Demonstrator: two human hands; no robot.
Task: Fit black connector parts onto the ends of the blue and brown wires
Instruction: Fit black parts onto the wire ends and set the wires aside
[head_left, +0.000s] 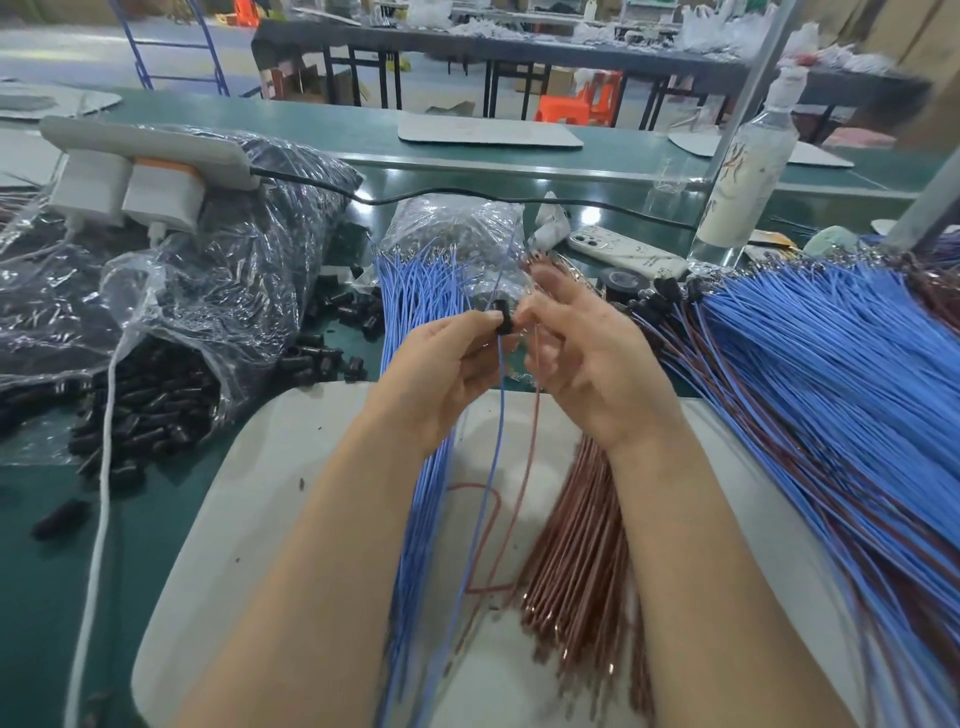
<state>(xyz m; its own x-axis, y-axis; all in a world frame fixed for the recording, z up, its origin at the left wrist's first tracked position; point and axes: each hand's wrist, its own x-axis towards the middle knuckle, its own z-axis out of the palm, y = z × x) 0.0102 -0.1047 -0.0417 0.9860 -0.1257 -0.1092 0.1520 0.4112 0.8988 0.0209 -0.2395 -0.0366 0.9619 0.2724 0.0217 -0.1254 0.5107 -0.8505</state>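
1. Two bare forearms reach in from the bottom edge over a white pad (249, 493) lying on the green tabletop (130, 545).
2. On the pad: a loose bundle of blue wires (415, 519) at left-centre and a bundle of brown wires (576, 545) to its right, both fanning toward the viewer.
3. Left grip (441, 374): thumb & forefinger pinch a small black connector (503, 319), held up above the pad, approx. mid-frame.
4. A single blue wire (493, 441) hangs down from the connector; its thin upper end pokes out above it.
5. Right grip (587, 364): fingers curled, tips meeting at the connector's right side, pinching a single brown wire (527, 467) that runs up into them. Exact contact w/ the connector is blurred.
6. Right of the hands: a big pile of paired blue/brown wires (831, 389), black connectors already on their far ends.
7. Left: loose black connectors (145, 410) spill from a clear plastic bag (208, 270); a white cable (104, 467) crosses them.
8. Behind the hands: a smaller clear bag (457, 223), a tape roll (626, 283), a phone (623, 254).
9. Further back: a power strip (145, 150) w/ plugs at left, a black cable (467, 195), a clear bottle (748, 171) at right.
10. Far bkgd: dark tables (519, 57), an orange stool (566, 106).
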